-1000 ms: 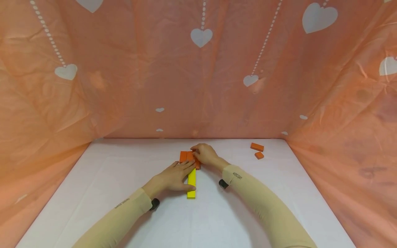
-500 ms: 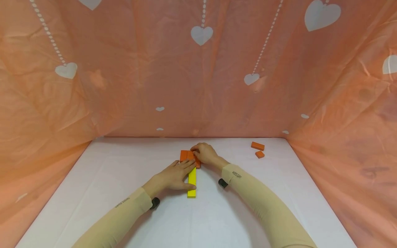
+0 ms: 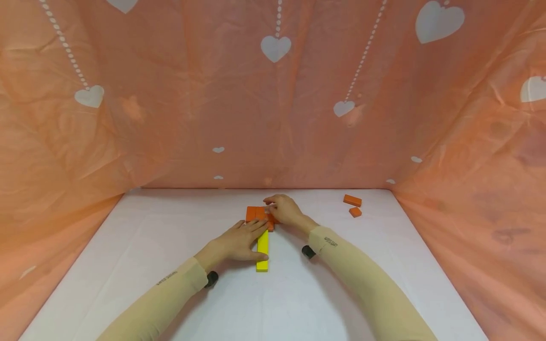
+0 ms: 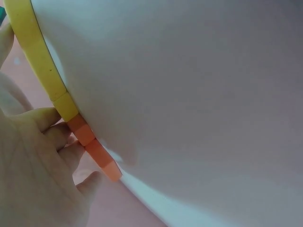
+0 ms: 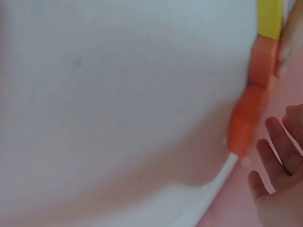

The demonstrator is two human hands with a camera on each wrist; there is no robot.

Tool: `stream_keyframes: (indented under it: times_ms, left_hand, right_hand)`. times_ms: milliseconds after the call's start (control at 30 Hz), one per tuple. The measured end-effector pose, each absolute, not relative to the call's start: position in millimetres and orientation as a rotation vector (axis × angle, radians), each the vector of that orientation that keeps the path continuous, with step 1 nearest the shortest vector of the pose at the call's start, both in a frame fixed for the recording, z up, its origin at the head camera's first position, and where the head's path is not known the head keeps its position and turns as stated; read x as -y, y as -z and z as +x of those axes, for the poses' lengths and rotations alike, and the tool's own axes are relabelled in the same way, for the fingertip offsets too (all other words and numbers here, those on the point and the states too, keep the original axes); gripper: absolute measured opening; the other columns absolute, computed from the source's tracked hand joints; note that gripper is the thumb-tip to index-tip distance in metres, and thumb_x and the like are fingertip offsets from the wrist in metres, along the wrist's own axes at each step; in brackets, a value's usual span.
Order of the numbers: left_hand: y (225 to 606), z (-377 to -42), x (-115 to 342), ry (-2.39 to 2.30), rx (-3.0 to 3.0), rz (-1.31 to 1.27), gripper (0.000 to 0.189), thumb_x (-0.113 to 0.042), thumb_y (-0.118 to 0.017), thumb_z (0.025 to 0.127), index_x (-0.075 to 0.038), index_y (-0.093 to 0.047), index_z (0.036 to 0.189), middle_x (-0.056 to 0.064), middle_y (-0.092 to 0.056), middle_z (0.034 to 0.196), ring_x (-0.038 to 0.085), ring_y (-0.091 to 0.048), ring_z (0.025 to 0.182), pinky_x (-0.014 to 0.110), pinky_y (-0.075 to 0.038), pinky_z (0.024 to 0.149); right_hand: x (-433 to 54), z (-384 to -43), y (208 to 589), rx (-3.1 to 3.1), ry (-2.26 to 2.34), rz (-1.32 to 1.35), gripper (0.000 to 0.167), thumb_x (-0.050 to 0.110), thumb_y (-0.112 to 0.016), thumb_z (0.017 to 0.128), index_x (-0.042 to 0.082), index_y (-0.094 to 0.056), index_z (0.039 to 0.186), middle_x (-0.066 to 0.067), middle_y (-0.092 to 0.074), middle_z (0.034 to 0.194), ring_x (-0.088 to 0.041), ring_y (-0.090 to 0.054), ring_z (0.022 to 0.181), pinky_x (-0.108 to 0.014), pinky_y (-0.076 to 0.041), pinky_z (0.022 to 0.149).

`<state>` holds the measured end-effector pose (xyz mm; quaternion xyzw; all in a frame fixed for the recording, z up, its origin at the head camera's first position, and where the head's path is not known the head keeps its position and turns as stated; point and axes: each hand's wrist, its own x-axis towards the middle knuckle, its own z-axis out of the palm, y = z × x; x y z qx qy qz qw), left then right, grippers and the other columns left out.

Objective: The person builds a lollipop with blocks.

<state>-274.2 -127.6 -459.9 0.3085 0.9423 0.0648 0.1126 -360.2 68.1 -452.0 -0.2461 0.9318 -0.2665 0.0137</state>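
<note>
A long yellow block (image 3: 262, 244) lies on the white table, pointing away from me. At its far end several orange blocks (image 3: 251, 213) are set side by side. My left hand (image 3: 239, 242) lies over the place where yellow meets orange, its fingers extended and its thumb across the yellow block. In the left wrist view its fingertips rest along the tops of the yellow and orange blocks. My right hand (image 3: 286, 210) is at the right side of the orange group and partly covers it. The right wrist view shows that hand's fingers (image 5: 272, 153) spread and loosely bent beside the orange blocks.
Two loose orange pieces, an oblong block (image 3: 352, 200) and a small angular block (image 3: 355, 212), lie at the back right of the white table (image 3: 192, 213). A pinkish-orange cloth (image 3: 273, 118) with white hearts encloses the back and sides.
My right hand has shifted slightly to the right and its fingers have loosened at the orange blocks. More orange shows beneath it. My left hand stays in place.
</note>
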Motion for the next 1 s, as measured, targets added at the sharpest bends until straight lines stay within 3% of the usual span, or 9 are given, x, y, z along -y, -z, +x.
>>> stream_keyframes:
  times_ms: [233,500,800,1000]
  left_hand:
    - [458,-274,128,-0.190,-2.776,0.887,0.099,-0.073,-0.059,0.092,-0.014,-0.029,0.166,0.003,-0.023,0.173,0.026,-0.020,0.159,0.058,-0.020,0.126]
    - [456,-274,127,-0.206,-2.766,0.898,0.098,-0.070,-0.059,0.093,-0.013,-0.028,0.166,0.005,-0.022,0.173,0.029,-0.020,0.159,0.060,-0.019,0.125]
    - [458,-274,127,-0.211,-2.758,0.919,0.098,-0.070,-0.060,0.093,-0.013,-0.028,0.166,0.005,-0.022,0.173,0.029,-0.019,0.159,0.059,-0.020,0.126]
    - [458,-274,126,-0.205,-2.758,0.903,0.099,-0.071,-0.059,0.093,-0.014,-0.026,0.166,0.003,-0.019,0.174,0.028,-0.018,0.160,0.058,-0.019,0.126]
  right_hand:
    - [-95,-354,440,-2.911,0.994,-0.754,0.034,0.016,-0.062,0.105,0.005,-0.067,0.137,-0.012,-0.067,0.139,-0.032,-0.057,0.135,-0.050,-0.043,0.115]
    - [-140,-348,430,-2.988,1.122,-0.700,0.035,0.013,-0.063,0.103,0.001,-0.067,0.136,-0.016,-0.069,0.133,-0.038,-0.060,0.129,-0.055,-0.046,0.111]
    - [-210,-334,436,-3.064,1.202,-0.456,0.037,0.014,-0.063,0.102,0.002,-0.066,0.138,-0.017,-0.068,0.134,-0.038,-0.061,0.127,-0.059,-0.048,0.105]
    - [-249,-326,444,-3.127,1.226,-0.358,0.037,0.006,-0.062,0.101,-0.005,-0.064,0.136,-0.024,-0.067,0.133,-0.043,-0.062,0.121,-0.058,-0.051,0.100]
